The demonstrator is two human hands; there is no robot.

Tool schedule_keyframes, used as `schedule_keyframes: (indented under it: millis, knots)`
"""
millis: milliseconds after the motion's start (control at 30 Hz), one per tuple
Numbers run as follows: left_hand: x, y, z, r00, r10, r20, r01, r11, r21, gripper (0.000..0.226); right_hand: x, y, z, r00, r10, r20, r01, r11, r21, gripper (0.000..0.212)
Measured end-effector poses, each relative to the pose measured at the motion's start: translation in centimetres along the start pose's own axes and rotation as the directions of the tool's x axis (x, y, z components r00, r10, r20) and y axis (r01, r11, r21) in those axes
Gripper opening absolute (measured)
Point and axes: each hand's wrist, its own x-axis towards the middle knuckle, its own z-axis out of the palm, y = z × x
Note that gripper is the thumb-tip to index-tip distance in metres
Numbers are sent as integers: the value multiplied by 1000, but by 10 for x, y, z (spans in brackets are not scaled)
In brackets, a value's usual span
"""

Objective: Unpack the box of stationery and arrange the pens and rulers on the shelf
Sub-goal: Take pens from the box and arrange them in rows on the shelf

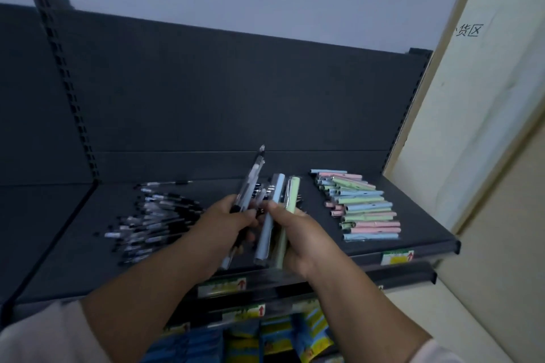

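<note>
Gripping a bunch of clear pens (251,178) in the left hand (225,222), fingers curled round the barrels, tips slanting up and away. Clamps two wrapped pens (267,233) in the right hand (298,234), one pale blue and one pale green, side by side, thumb pressed on top, ends pointing away. Keeps both hands close together, thumbs almost meeting, above the middle of the dark shelf (73,247). On the shelf to the left, a loose heap of dark pens (153,219), black and clear, lying at mixed angles. On the shelf to the right, a tidier stack of pastel pens (367,211) in blue, green and pink, laid crosswise, reaching close to the front lip. Behind, a dark back panel (236,91) with a slotted upright (67,82) at its left end. Along the front edges, price labels (396,257) with red arrows. Below, blue and yellow packets (283,333), blurred. At the far right, a cream board (486,127) with handwritten characters near its top.
</note>
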Motion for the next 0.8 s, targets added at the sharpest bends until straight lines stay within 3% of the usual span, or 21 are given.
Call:
schedule_keyframes:
  millis: [133, 367, 533, 800]
  knots:
    - [31, 5, 39, 998, -47, -46, 45, 998, -39, 12, 30, -29, -49, 1000, -8, -27, 5, 997, -83, 5]
    - [100, 14, 127, 990, -85, -113, 72, 992, -107, 13, 86, -108, -147, 992, -87, -93, 59, 961, -269, 13]
    - [132, 20, 170, 986, -104, -130, 88, 988, -123, 13, 122, -155, -204, 975, -9, -223, -36, 980, -197, 13]
    - [158, 16, 197, 975, -138, -175, 117, 985, -125, 10, 147, -167, -244, 964, 58, -258, -69, 997, -32, 11]
